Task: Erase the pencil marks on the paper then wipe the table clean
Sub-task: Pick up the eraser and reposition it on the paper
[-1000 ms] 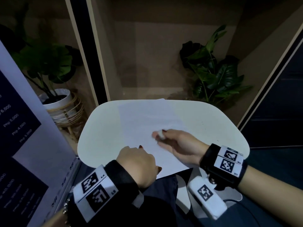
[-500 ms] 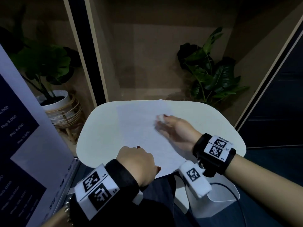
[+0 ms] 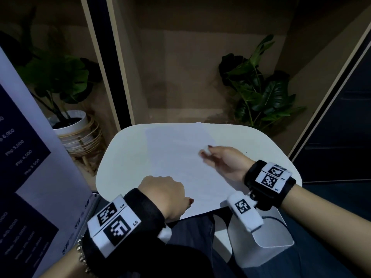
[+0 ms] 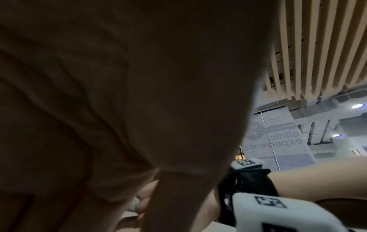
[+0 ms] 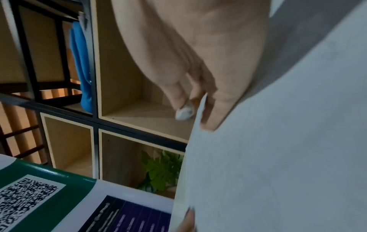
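Note:
A white sheet of paper (image 3: 180,161) lies on a small rounded white table (image 3: 124,157). My right hand (image 3: 206,152) pinches a small white eraser (image 3: 205,151) between thumb and fingers and holds it on the paper's right edge, towards the far end. In the right wrist view the eraser (image 5: 184,113) shows at my fingertips, beside the paper (image 5: 278,157). My left hand (image 3: 162,191) rests with curled fingers on the paper's near left part, thumb at the near edge; its fingertips are hidden. No pencil marks are readable in this dim light.
A tall printed banner (image 3: 30,177) stands close on the left. A potted plant in a white pot (image 3: 70,125) sits behind it, and another plant (image 3: 259,93) grows past the table's far right. A white stand (image 3: 271,233) with a cable sits below the table's near right corner.
My right hand has carried the eraser from the paper's middle outward to its far right edge. The left hand has stayed on the near part of the sheet.

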Demonstrator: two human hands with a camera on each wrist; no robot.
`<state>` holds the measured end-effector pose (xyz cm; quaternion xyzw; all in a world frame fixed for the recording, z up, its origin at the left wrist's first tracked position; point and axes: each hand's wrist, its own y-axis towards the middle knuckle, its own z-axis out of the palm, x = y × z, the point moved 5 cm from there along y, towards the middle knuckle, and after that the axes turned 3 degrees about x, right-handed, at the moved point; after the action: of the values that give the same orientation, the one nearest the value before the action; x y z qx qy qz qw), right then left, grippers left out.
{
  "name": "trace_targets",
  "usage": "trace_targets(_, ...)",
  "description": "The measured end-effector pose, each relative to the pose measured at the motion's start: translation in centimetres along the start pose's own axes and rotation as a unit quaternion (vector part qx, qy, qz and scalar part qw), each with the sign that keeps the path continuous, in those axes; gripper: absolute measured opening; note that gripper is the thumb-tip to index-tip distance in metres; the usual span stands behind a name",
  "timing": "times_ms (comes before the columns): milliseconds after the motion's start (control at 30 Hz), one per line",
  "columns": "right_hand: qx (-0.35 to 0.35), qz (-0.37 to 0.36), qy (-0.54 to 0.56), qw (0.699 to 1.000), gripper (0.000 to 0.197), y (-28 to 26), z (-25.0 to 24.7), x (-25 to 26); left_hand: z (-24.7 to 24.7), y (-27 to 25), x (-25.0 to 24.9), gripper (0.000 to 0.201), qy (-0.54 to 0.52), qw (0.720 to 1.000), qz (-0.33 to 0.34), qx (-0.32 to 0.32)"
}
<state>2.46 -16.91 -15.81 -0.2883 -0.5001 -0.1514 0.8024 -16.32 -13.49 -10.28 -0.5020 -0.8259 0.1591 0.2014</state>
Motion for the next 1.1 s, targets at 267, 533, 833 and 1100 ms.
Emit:
trace_targets(267,0.158,0.079,-0.086,0.981,0.014,-1.4,2.1,-0.5,-0.7,0.3,0.5,0.034,-0.010,0.999,-0.011,-0.046)
trace_targets(533,0.092,0.028,-0.052,0.994,0.006,-0.3,2.5,0.1,-0.6,1.6,0.8,0.025,-0.011,0.995,0.006,-0.100)
trace_targets(833,0.002,0.001,0.046,0.999,0.009,0.9,1.3,0.6,-0.6,2.3,1.7,0.024,-0.051,0.992,0.013,-0.117)
trace_targets(1100,-0.153,-0.077,0.004,0.985,0.022,1.8,-1.9,2.0,-0.8,1.9,2.2,0.039,-0.070,0.991,0.001,-0.111)
